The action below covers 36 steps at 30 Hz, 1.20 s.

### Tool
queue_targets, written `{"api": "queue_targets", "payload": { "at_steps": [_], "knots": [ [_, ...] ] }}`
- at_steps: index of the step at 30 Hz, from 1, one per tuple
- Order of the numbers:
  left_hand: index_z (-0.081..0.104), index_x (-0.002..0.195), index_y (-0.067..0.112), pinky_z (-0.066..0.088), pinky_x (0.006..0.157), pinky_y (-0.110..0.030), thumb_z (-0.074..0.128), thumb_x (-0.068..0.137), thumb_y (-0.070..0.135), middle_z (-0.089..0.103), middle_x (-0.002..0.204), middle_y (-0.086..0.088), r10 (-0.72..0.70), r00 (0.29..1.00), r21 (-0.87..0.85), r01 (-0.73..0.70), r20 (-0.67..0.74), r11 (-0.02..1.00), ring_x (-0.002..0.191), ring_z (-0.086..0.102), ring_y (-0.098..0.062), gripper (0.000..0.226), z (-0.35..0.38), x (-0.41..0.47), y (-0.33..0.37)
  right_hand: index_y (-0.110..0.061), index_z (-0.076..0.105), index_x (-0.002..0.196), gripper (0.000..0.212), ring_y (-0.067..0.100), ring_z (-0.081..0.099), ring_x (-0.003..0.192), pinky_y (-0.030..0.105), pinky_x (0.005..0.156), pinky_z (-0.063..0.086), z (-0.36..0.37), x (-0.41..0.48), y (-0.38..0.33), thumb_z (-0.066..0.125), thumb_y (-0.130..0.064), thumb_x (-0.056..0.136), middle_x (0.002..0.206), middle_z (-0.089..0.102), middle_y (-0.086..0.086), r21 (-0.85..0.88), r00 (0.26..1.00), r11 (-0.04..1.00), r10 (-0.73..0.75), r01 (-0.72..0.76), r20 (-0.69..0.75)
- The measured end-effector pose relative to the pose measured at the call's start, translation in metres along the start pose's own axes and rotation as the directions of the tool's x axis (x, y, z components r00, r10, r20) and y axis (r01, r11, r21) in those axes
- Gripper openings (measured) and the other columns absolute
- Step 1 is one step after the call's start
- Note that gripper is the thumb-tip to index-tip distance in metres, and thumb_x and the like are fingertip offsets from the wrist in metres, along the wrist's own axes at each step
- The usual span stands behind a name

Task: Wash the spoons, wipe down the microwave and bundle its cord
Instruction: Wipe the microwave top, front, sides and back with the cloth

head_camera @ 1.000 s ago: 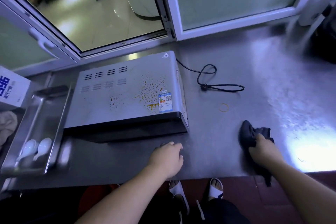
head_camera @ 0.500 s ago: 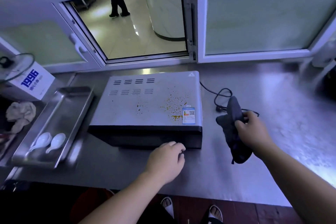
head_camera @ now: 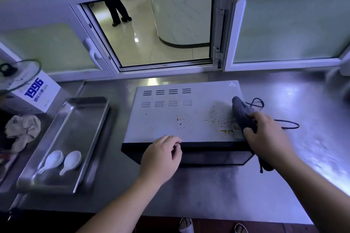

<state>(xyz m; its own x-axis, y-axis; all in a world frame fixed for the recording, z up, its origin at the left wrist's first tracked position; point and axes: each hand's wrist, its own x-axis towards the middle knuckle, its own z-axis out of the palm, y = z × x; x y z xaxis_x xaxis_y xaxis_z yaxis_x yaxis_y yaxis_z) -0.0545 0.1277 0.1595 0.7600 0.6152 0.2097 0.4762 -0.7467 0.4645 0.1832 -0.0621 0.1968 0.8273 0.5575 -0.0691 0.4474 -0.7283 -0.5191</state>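
- Microwave on the counter, before the window.
- Tray left of it, two spoons in its near end.
- Cloth on the microwave's right side.
- Cord on the counter, right of it.

Steel counter, microwave, tray, cord (looped)

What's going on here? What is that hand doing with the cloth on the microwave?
A person is cleaning the microwave. Their right hand grips a dark cloth at the right end of its top, beside orange splatters not yet wiped. Their left hand rests on the front edge. Two white spoons lie in the metal tray, and the cord lies loose on the counter.
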Motion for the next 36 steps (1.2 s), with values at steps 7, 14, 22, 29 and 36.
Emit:
{"api": "queue_targets", "payload": {
  "at_steps": [7, 14, 22, 29, 36],
  "knots": [
    [0.071, 0.102, 0.021, 0.055, 0.075, -0.039, 0.053, 0.094, 0.027, 0.068, 0.091, 0.010, 0.066, 0.994, -0.006, -0.067, -0.087, 0.998, 0.086, 0.064, -0.017, 0.020, -0.022, 0.011, -0.062, -0.010, 0.069, 0.126, 0.039, 0.040, 0.048, 0.119, 0.045, 0.104, 0.040, 0.056, -0.012, 0.002, 0.059, -0.022, 0.091, 0.126, 0.061, 0.015, -0.218, 0.980, 0.972, -0.123, 0.087, -0.157],
    [0.069, 0.113, 0.018, 0.055, 0.082, -0.043, 0.050, 0.096, 0.032, 0.068, 0.108, 0.003, 0.040, 0.992, 0.058, -0.033, -0.123, 0.998, 0.097, 0.065, -0.026, 0.029, -0.034, 0.031, -0.100, -0.019, 0.033, 0.159, 0.055, 0.031, 0.010, 0.157, 0.045, 0.126, 0.013, 0.071, 0.009, -0.005, 0.043, -0.033, 0.106, 0.170, 0.017, 0.000, -0.226, 0.998, 0.973, -0.042, 0.050, 0.041],
    [0.058, 0.138, 0.021, 0.050, 0.098, -0.044, 0.046, 0.097, 0.043, 0.062, 0.137, 0.003, -0.038, 0.995, 0.189, 0.054, -0.088, 0.980, 0.124, 0.057, -0.024, 0.048, -0.037, 0.033, -0.109, -0.027, 0.022, 0.161, 0.057, 0.025, 0.000, 0.158, 0.044, 0.127, 0.003, 0.080, 0.070, -0.050, 0.029, -0.043, 0.107, 0.171, 0.003, -0.005, -0.175, 0.989, 0.984, -0.018, 0.044, 0.148],
    [0.051, 0.148, 0.022, 0.044, 0.109, -0.047, 0.036, 0.098, 0.053, 0.050, 0.154, 0.000, -0.118, 0.992, 0.227, 0.123, -0.034, 0.966, 0.141, 0.049, -0.025, 0.061, -0.035, 0.044, -0.112, -0.031, 0.027, 0.160, 0.071, 0.012, -0.002, 0.157, 0.034, 0.127, 0.001, 0.079, 0.037, -0.055, 0.011, -0.062, 0.098, 0.168, 0.004, -0.016, -0.112, 0.899, 0.929, -0.302, 0.352, 0.318],
    [0.052, 0.147, 0.021, 0.044, 0.108, -0.047, 0.035, 0.097, 0.053, 0.051, 0.153, 0.001, -0.111, 0.993, 0.200, 0.117, -0.040, 0.973, 0.140, 0.049, -0.024, 0.062, -0.024, 0.062, -0.089, -0.039, 0.028, 0.158, 0.063, -0.003, -0.007, 0.154, 0.030, 0.127, 0.005, 0.057, -0.003, -0.009, 0.008, -0.056, 0.101, 0.166, 0.004, -0.026, -0.130, 0.810, 0.840, -0.449, 0.526, 0.378]
  ]
}}
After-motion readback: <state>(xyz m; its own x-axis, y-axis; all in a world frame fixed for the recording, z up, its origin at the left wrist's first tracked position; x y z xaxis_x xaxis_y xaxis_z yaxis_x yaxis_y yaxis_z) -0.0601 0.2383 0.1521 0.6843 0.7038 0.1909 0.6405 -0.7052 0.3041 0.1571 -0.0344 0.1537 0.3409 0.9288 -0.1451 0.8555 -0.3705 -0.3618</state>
